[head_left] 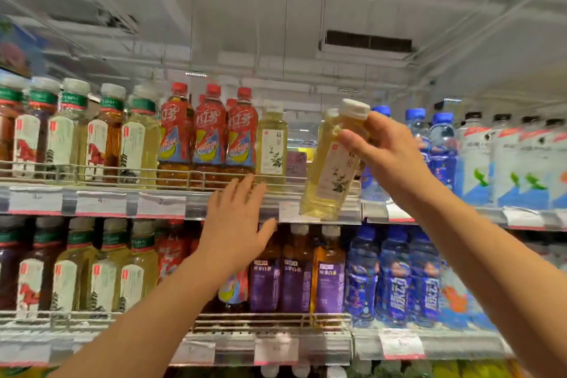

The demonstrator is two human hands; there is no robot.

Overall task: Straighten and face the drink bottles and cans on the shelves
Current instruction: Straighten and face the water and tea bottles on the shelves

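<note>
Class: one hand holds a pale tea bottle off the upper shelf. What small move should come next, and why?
Probably stand the tilted pale tea bottle, gripped by the right hand, upright in the gap beside its matching bottle, label forward. The left hand is open.

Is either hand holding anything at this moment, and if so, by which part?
The right hand grips a pale yellow tea bottle by its neck and shoulder, just below the white cap, tilted in front of the upper shelf. The left hand is open and holds nothing.

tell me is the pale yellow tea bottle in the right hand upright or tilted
Tilted. The pale yellow tea bottle leans with its white cap toward the right, gripped near the neck by the right hand and held in front of the upper shelf edge.
</note>
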